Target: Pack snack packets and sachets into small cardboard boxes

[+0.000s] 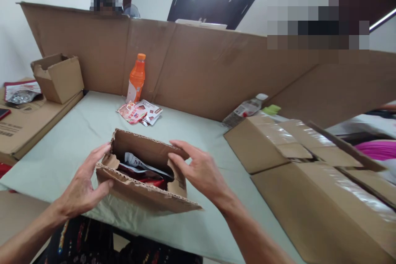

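Note:
An open cardboard box [142,196] with torn flaps sits near the front of the table, slightly tilted. My left hand [80,183] grips its left end, thumb on the near wall and fingers toward the far corner. At the right end, my right hand [202,169] holds the far wall and a torn flap between thumb and fingers. Inside the box lie a white and dark printed packet [140,163] and a red packet [156,182], partly hidden by the near wall. Beyond the box, several flat snack packets [139,112] lie beside an orange drink bottle [136,78].
A tall cardboard screen [201,66] stands behind the pale tablecloth [95,119]. Large taped boxes [297,198] and a clear bottle [244,111] are on the right. A smaller open box [63,80] and a foil pouch [21,93] stand left. A person's head shows behind the screen.

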Tool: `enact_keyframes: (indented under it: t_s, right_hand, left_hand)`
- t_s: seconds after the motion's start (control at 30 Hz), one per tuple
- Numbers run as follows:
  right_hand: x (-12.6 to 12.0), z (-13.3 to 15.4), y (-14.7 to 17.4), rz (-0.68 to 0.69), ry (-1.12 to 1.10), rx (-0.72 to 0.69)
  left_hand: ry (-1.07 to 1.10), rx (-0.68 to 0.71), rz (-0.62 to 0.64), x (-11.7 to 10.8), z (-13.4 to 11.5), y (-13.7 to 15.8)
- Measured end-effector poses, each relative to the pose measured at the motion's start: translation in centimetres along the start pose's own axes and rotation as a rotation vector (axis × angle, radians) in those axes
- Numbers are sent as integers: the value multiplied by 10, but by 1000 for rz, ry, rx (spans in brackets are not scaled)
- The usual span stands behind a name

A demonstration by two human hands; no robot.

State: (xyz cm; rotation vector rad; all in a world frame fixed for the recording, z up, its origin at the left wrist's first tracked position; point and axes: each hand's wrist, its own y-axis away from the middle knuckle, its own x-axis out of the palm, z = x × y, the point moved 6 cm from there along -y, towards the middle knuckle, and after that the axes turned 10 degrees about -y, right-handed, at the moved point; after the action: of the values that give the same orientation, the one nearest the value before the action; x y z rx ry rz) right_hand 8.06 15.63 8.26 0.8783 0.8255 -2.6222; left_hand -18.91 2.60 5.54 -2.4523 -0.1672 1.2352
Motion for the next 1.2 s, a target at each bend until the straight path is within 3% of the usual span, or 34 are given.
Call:
enact_keyframes:
  t_s: [0.1,0.2,0.37,0.47,0.57,0.7,0.8,0.93,1.03,1.2]
  right_hand:
    - [8,-12,-14,97,-73,107]
    - [6,-15,-17,136,-173,120]
    - [3,-9,32,191,-240,-91]
    - [11,-7,74,257,-105,-254]
    - [18,-8,94,296,22,-319]
    - [26,-5,82,372,127,-347]
    - [32,-5,59,399,120,-367]
    - [41,-13,37,328,58,-418]
    - [40,-17,40,208,41,-443]
    - [8,-48,60,94,118,-367]
  left_hand:
    - [29,17,3,2,2,1]
    - [38,-4,-40,2,6,-1]
    - [-13,-71,-161,5,8,-7]
    - [-46,-6,-112,18,3,-11]
    - [-42,40,-88,25,5,-11]
    - [-28,62,-138,19,16,-6]
    - [-30,2,-93,15,36,-10]
    - [8,-52,-181,12,59,-29]
    - [29,-45,-177,21,59,-45]
    - [123,-14,-120,52,52,-69]
